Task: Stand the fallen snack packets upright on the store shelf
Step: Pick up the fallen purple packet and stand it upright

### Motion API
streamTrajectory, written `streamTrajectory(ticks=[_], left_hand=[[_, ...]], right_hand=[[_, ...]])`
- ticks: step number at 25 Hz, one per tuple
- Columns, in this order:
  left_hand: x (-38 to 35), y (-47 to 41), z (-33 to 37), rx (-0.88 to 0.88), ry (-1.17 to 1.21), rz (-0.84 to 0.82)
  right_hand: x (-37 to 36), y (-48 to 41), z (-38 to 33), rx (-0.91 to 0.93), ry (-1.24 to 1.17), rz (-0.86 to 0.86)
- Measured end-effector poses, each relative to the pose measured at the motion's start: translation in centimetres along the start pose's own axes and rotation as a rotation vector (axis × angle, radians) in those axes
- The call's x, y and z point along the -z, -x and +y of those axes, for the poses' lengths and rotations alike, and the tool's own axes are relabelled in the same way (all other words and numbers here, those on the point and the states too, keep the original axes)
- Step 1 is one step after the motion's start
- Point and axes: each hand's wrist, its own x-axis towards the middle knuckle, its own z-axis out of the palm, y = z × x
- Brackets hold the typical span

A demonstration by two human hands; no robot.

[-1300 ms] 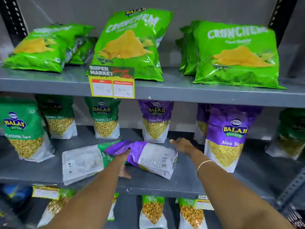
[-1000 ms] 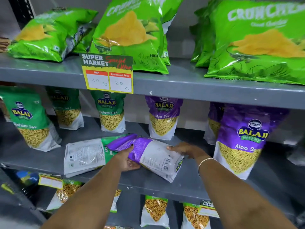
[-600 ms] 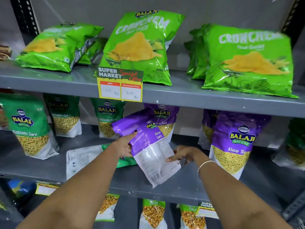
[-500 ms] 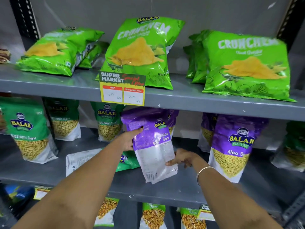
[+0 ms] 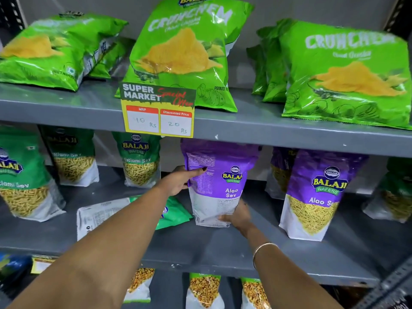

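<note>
Now both hands hold the purple packet (image 5: 219,181) on the middle shelf (image 5: 223,248). It stands tall, long side up and down, with its back mostly facing out. The left hand (image 5: 178,181) presses its grip on the packet's upper left side, thumb across the print. The right hand (image 5: 238,216) cups the bottom right corner, near the shelf floor. I think the bottom edge just touches the shelf, but the view is not clear there.

Just left of it, a green packet (image 5: 133,214) lies flat, long side running left to right, partly under the left arm. The left hand is nearer to it, so that hand could best reach it next.

Other packets stand up along the shelf, and big green chip bags (image 5: 182,52) lean on the top shelf.
</note>
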Motion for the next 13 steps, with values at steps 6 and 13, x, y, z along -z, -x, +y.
streamTrajectory(ticks=[6,13], left_hand=[[0.8,0.8,-3.5,0.159,-0.131,-0.071],[0.3,1.3,-4.2,0.144,-0.149,-0.081]], right_hand=[[3.1,4.8,-6.1,-0.162,0.008,0.010],[4.5,6.0,-7.1,-0.222,-0.102,-0.249]])
